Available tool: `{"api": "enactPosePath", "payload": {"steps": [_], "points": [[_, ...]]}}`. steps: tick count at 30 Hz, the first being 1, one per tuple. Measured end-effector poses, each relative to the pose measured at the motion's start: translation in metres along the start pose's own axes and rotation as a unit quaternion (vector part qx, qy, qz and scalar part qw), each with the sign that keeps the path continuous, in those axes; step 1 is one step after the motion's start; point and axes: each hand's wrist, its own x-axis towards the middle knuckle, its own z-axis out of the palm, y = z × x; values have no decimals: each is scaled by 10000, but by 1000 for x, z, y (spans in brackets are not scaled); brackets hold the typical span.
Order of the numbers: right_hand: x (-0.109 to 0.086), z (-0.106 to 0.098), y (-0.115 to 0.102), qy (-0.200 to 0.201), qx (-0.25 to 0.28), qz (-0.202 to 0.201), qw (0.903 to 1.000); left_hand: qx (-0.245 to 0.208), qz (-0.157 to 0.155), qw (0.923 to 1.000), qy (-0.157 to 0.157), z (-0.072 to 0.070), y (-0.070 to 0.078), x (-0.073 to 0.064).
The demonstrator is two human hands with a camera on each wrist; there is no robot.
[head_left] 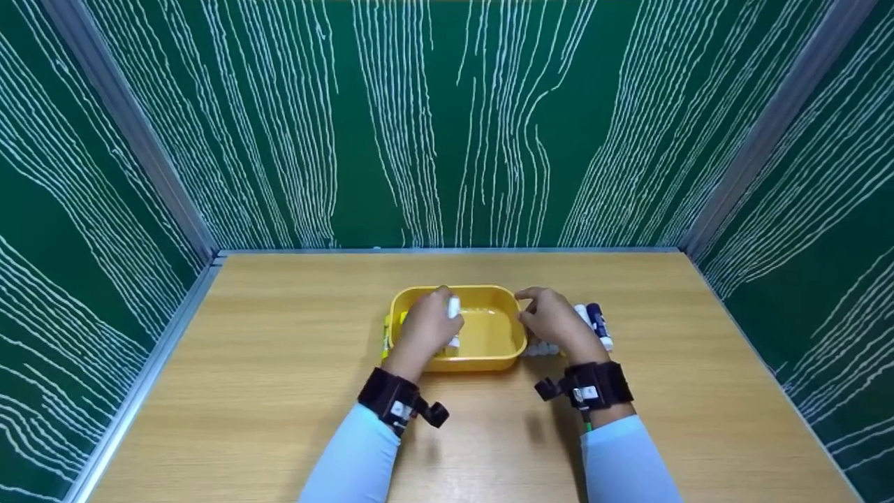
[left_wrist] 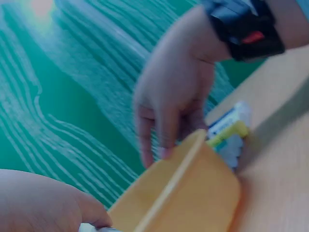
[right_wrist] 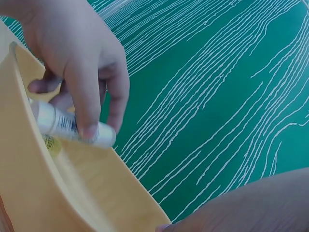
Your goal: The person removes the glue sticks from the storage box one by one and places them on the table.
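Observation:
My left hand (head_left: 426,323) reaches over the left part of a yellow plastic basket (head_left: 492,364). Its thumb and fingers pinch a white glue stick (right_wrist: 60,121) with a barcode on its side, held tilted inside the rim. Below that stick, a yellow round-ended thing (right_wrist: 51,144) lies in the basket, partly hidden by the wall. My right hand (head_left: 554,318) is at the basket's right rim, fingers pointing down and fairly straight, fingertips right at the edge. Nothing shows in its grasp.
Right of the basket, partly behind my right hand, lie a dark blue and white tube (head_left: 598,321) and several white round-ended pieces (head_left: 541,348). A yellow item (head_left: 385,337) lies against the basket's left side. Green walls with white lines surround the wooden table (head_left: 279,335).

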Motion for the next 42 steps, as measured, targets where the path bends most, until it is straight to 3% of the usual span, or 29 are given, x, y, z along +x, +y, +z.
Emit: {"api": "enactPosePath", "payload": {"steps": [8, 15, 19, 26, 31, 42], "points": [[-1, 2, 0, -20, 27, -7, 10000, -418, -139, 9989, 146, -35, -16, -12], [0, 0, 4, 57, -138, -254, 9996, -728, 195, 9960, 470, -62, -18, -23], [0, -2, 4, -1, -53, -132, 9999, -691, 86, 9960, 563, -74, -19, -27], [0, 1, 3, -57, 12, 25, 10000, -558, -366, 9961, 583, -91, -29, -30], [0, 1, 3, -66, 0, 6, 10000, -391, -471, 9962, 622, -100, -40, -28], [1, 1, 5, 1, -18, -220, 9998, 122, -898, 9936, 673, -107, -62, -22]]}}
